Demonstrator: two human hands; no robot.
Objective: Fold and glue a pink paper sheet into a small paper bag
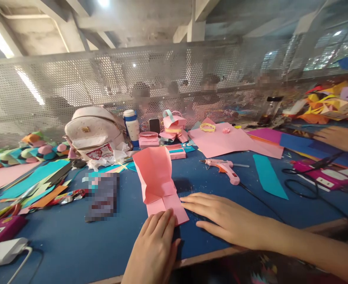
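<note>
A folded sheet of pink paper (158,177) lies on the blue table in front of me, its far part standing up and creased, its near part flat. My left hand (156,240) rests on the near edge of this paper, fingers stretched out and lying flat on it. At the paper's right edge is my right hand (221,217), its fingers straight and thumb apart, with fingertips at or just beside the paper. Nothing shows in its grasp. To the right of the paper lies a pink hot glue gun (225,167) with a glue stick in its back end.
Behind stand a pale backpack (93,126), a blue-and-white bottle (131,128) and a small pink paper box (174,128). Power strips (324,175) with black cables lie at right. Coloured paper strips (37,185) cover the left. Another person's hand (339,138) reaches in from the right.
</note>
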